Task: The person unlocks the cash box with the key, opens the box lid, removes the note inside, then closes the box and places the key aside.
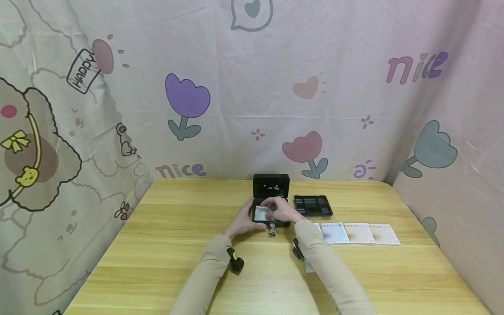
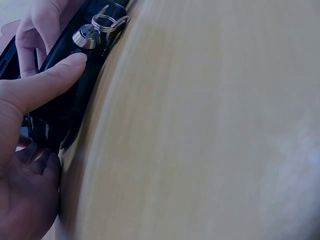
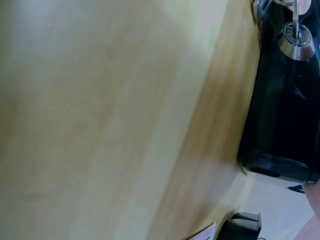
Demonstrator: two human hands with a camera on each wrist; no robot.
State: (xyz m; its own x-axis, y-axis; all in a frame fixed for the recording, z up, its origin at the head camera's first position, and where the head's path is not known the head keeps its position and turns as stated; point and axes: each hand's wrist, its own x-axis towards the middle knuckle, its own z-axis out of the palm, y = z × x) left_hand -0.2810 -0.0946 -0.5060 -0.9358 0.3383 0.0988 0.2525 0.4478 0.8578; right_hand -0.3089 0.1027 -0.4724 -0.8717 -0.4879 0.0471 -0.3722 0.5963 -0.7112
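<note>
Fingers of the right hand [image 1: 281, 210] bend down into the black box [image 1: 282, 224], their tips over the pale grey printed slip [image 1: 261, 213] that lies inside; whether they pinch it or merely touch it, I cannot tell. The slip shows mostly to the left of those fingertips, within the box walls. The left hand [image 1: 242, 222] grips the box at its near left corner: the thumb lies along the front wall and the other fingers wrap the left side.

Just beside the thumb, a silver lock [image 2: 86, 36] sits in the front wall, a key in it and a ring [image 2: 103, 23] hanging from the key. The lid [image 1: 271, 186] stands raised at the back.

To the right of the box, near but apart, rests a black compartment tray [image 1: 313, 205]. Nearer the person, a row of printed paper slips [image 1: 359, 233] stretches rightward from the right sleeve [image 1: 327, 262], which partly covers the leftmost one. A greyish flat piece [image 1: 309, 267] peeks out beneath that forearm. All rest on a wood-grain table [image 1: 157, 262] before a patterned cloth [image 1: 244, 87].
</note>
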